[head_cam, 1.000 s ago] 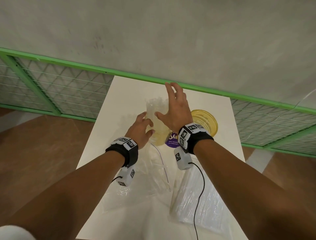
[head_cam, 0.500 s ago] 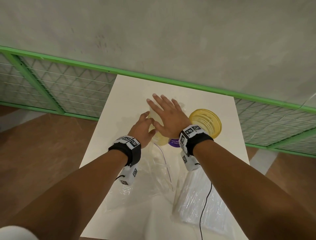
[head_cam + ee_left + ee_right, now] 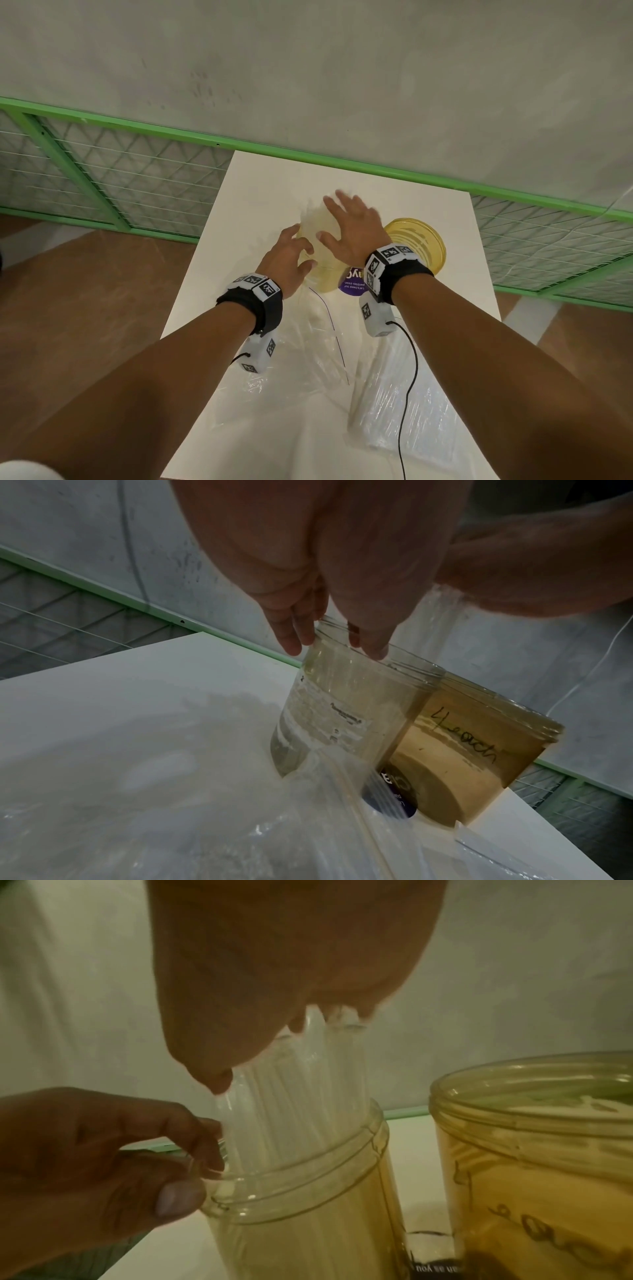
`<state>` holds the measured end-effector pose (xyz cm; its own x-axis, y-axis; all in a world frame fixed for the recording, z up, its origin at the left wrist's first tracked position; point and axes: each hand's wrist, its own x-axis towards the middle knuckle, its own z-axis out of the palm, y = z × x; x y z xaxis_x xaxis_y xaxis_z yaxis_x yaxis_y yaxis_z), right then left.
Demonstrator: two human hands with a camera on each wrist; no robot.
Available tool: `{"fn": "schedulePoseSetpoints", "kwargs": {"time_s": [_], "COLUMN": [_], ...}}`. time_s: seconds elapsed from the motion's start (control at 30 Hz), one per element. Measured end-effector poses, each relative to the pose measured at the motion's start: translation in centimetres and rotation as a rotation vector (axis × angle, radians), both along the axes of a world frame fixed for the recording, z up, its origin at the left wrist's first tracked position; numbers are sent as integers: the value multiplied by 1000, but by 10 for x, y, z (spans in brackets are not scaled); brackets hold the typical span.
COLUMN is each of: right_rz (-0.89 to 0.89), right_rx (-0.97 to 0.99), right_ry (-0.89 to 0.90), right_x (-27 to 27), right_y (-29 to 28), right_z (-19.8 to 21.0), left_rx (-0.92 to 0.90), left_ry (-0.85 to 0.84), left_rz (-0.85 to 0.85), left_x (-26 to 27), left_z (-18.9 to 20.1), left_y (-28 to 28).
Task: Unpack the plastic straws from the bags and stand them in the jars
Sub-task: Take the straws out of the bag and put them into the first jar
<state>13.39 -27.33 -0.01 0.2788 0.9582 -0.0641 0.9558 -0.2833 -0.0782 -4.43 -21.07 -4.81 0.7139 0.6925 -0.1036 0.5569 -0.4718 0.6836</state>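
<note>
We pressed flat, spread right hand [image 3: 354, 228] on straws [image 3: 294, 1096] standing in clear jar [image 3: 308, 1191], seating them; left hand [image 3: 287, 260] pinched rim, steadying jar on table [image 3: 260, 185].

Handwritten dark marker script runs along the wall of the yellow jar [image 3: 479, 750] at my right; it is cursive, begins with what looks like a "4", and I cannot read it with certainty. A purple label [image 3: 352, 282] beside that jar carries white print, upside down from my head view: "Let's keep our pantries clean" under larger letters I cannot make out. The clear jar [image 3: 346, 718] bears a small strip of printed text, too fine to read. Black-and-white square marker codes sit on my wristbands [image 3: 390, 255]
</note>
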Motion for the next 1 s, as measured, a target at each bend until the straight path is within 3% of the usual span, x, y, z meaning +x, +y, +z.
{"fn": "schedulePoseSetpoints", "kwargs": {"time_s": [0.07, 0.17, 0.3, 0.47, 0.67, 0.83, 0.9, 1.0], "right_rz": [49, 107, 88, 21, 83, 183, 220, 189], "right_rx": [-59, 36, 202, 205, 562, 391, 168, -300], "right_ry": [64, 107, 160, 127, 77, 319, 358, 324], "right_x": [3, 5, 4, 3, -16, -41, -51, -52], "right_y": [2, 4, 2, -1, -11, -23, -30, -44], "right_z": [-5, -1, 8, 11, 33, 38, 29, -7], "left_rx": [5, 15, 15, 21, 77, 279, 258, 207], "left_ry": [-5, -3, -1, 25, -33, 1, 57, 322], "left_rz": [-4, -4, -10, -23, -72, -49, -12, 14], "left_x": [0, 1, 1, 0, -9, -22, -29, -45], "left_z": [-2, -3, -2, 1, 0, -5, -9, -19], "left_y": [1, 2, 2, 3, -5, -14, -16, -16]}}
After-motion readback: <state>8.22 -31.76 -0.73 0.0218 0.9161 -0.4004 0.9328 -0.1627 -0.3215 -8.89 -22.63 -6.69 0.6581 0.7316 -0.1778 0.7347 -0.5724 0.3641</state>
